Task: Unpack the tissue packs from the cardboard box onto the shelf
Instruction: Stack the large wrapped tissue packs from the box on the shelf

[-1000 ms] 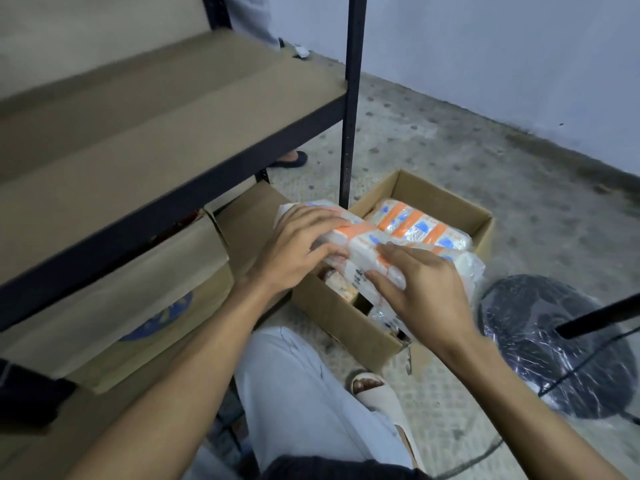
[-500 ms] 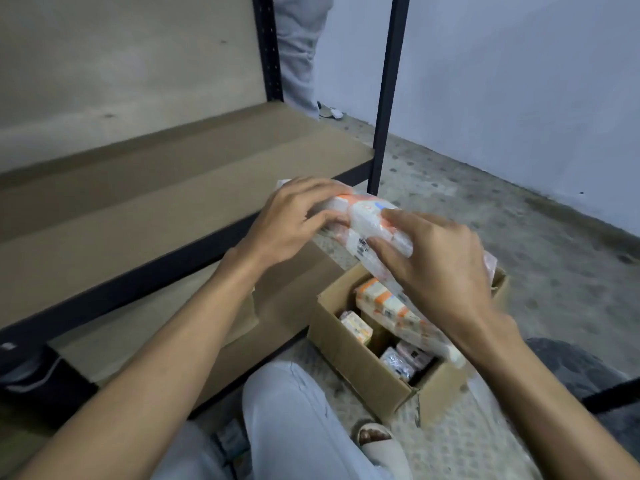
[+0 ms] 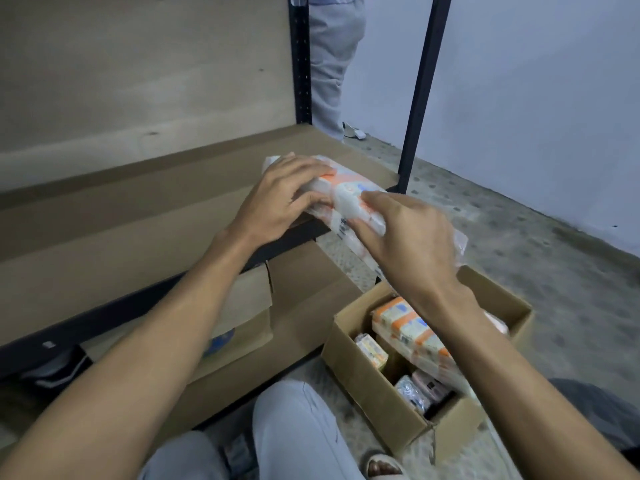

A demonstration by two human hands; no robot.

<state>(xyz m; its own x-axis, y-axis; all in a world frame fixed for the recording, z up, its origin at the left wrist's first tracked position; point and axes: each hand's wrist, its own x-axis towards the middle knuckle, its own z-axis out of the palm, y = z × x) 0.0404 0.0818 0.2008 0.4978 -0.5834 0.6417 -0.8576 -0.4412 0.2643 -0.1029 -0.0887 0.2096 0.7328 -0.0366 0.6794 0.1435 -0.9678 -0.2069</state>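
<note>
A white and orange tissue pack (image 3: 353, 195) in clear plastic wrap is held between both hands over the front right corner of the brown shelf board (image 3: 138, 230). My left hand (image 3: 280, 199) grips its far left end, above the shelf edge. My right hand (image 3: 405, 244) grips its near right end, out past the edge. Below, on the floor, the open cardboard box (image 3: 381, 407) holds another orange and white tissue pack (image 3: 412, 330) and a few smaller packets.
Black metal uprights (image 3: 420, 84) frame the shelf. Under the shelf lie a flattened carton (image 3: 304, 306) and a brown box (image 3: 242, 313). Another person's legs (image 3: 332, 64) stand behind the rack. My knee (image 3: 298, 434) and sandalled foot (image 3: 381, 467) are beside the box.
Both hands have lifted the tissue pack out of the box and carried it up and left, to the shelf's front edge. The view has tilted upward.
</note>
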